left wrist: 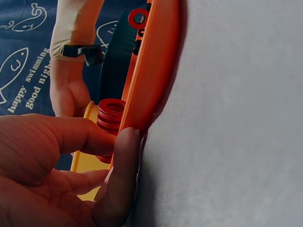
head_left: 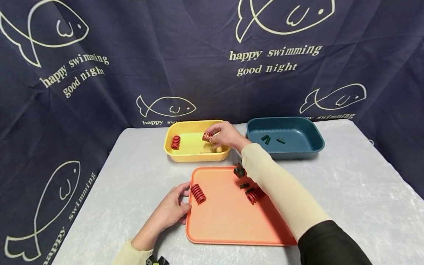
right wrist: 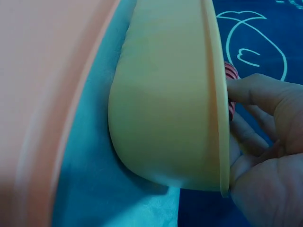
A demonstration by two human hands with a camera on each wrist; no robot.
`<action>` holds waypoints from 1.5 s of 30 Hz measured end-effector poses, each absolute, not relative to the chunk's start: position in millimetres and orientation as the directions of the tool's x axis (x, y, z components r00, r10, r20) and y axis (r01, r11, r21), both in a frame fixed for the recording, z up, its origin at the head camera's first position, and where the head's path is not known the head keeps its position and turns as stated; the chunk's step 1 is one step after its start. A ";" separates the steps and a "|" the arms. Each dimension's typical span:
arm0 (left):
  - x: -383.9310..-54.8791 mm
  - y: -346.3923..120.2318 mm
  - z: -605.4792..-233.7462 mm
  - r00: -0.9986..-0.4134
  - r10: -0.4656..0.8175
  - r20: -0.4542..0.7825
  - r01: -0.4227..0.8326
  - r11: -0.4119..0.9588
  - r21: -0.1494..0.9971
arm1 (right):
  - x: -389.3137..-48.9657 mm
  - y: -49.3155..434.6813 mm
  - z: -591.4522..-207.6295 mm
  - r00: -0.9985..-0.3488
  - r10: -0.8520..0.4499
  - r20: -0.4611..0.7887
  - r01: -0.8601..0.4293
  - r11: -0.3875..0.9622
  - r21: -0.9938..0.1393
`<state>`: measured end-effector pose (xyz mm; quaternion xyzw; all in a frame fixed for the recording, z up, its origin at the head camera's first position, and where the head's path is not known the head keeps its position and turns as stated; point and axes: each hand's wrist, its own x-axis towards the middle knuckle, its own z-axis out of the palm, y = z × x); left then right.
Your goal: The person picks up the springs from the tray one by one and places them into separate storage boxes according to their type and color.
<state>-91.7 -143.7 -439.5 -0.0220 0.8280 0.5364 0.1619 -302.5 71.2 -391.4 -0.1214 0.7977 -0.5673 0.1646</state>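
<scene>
My right hand (head_left: pixel 226 135) pinches a red coil spring (head_left: pixel 207 137) over the yellow bin (head_left: pixel 193 158). Inside that bin, a second red spring (head_left: pixel 176 142) lies at the left end. With the left hand (head_left: pixel 170 208) I grip the left rim of the orange tray (head_left: pixel 228 224), fingers and thumb at its edge in the left wrist view. Just inside this edge is another red spring (head_left: pixel 198 194). Farther right on the tray, one more red spring (head_left: pixel 254 195) lies beside small dark green springs (head_left: pixel 244 186), partly covered by my right sleeve.
A dark blue bin (head_left: pixel 299 151) stands to the right of the yellow one, holding a few small dark green springs (head_left: pixel 281 141). Both bins sit at the back of the grey table (head_left: pixel 142 162), against a navy curtain (head_left: pixel 205 62) printed with fish.
</scene>
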 end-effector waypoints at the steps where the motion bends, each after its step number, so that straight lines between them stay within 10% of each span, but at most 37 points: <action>1: -91.8 -143.8 -439.3 -0.947 0.138 -0.291 -0.209 0.422 0.882 | -303.1 69.2 -391.7 -0.917 -0.376 -0.133 -0.003 0.339 -0.941; 17: -91.7 -144.0 -439.1 -0.947 0.134 -0.291 -0.210 0.428 0.879 | -305.8 47.0 -402.3 -0.912 -0.408 -0.038 -0.310 0.748 -0.587; 45: -91.6 -142.5 -439.3 -0.948 0.130 -0.292 -0.214 0.421 0.882 | -256.3 140.7 -341.2 -0.869 -0.482 0.111 -0.335 0.410 -0.848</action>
